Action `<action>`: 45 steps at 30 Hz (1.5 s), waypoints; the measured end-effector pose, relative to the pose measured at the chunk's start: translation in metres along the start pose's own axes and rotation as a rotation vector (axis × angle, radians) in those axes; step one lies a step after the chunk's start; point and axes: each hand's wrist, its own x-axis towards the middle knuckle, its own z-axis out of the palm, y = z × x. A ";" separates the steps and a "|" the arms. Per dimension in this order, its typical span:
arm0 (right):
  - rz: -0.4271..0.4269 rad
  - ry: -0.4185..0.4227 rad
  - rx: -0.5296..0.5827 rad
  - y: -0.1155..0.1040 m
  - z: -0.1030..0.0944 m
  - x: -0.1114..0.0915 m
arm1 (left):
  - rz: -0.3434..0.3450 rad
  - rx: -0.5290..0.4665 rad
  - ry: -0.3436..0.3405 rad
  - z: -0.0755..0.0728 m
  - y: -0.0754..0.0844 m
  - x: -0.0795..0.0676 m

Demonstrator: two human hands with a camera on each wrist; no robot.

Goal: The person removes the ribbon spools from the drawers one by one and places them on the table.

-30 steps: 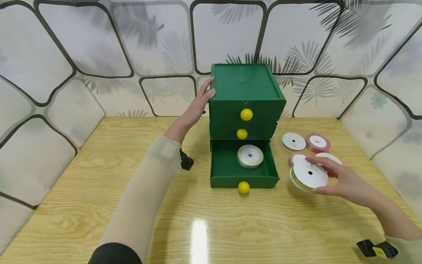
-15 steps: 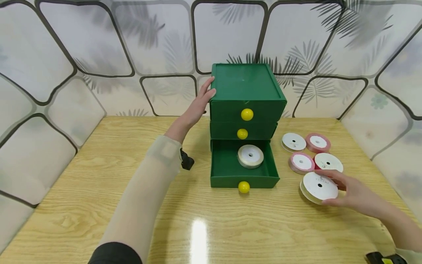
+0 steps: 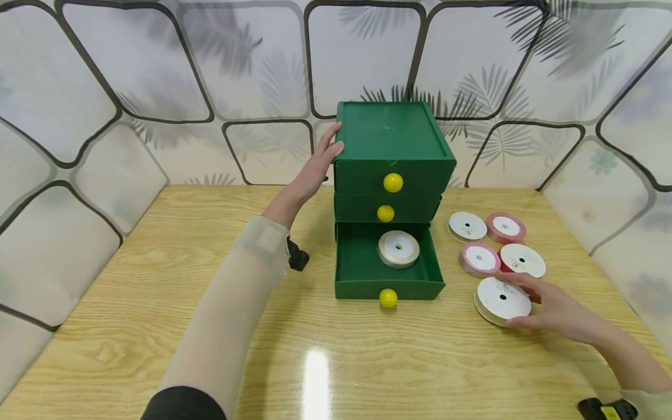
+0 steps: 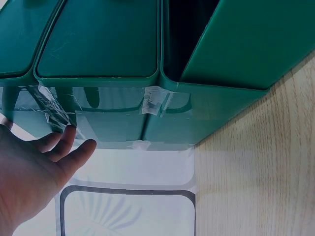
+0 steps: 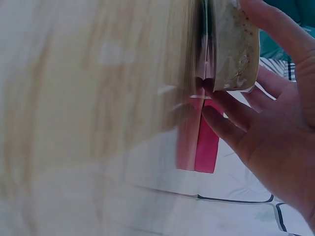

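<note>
My right hand point(image 3: 553, 309) grips a spool of cream ribbon point(image 3: 502, 298) with white faces by its edge, thumb at the near side and fingers at the far side. The spool is level, at or just above the table; the right wrist view shows its ribbon side point(image 5: 237, 46) and my fingertips close to the tabletop. My left hand point(image 3: 312, 169) rests against the upper left side of a green drawer cabinet point(image 3: 391, 131), fingers extended, as the left wrist view shows too. The cabinet's bottom drawer point(image 3: 357, 256) is pulled out and contains another cream ribbon spool point(image 3: 398, 249).
Behind the held spool lie a pink ribbon roll point(image 3: 480, 260), a red ribbon spool point(image 3: 523, 260), a white-faced spool point(image 3: 467, 226) and a dusty-pink roll point(image 3: 506, 227). Yellow knobs point(image 3: 392, 182) stick out from the drawers. A patterned backdrop point(image 3: 262, 70) surrounds the table point(image 3: 210, 245).
My right hand has moved the cream ribbon spool toward me and rightward, then slightly left and down, uncovering the pink roll and red spool. My left hand has stayed on the cabinet.
</note>
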 end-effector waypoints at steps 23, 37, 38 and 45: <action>0.039 0.007 -0.064 -0.010 -0.011 0.012 | 0.006 0.007 0.007 0.001 0.000 -0.001; 0.049 0.021 -0.018 -0.046 -0.023 0.050 | 0.005 -0.004 0.003 0.000 0.000 -0.001; 0.047 0.014 -0.015 -0.049 -0.022 0.053 | 0.005 -0.003 0.003 0.000 0.000 -0.001; -0.044 0.003 0.017 -0.063 -0.013 0.076 | 0.001 0.006 0.009 0.000 0.000 -0.001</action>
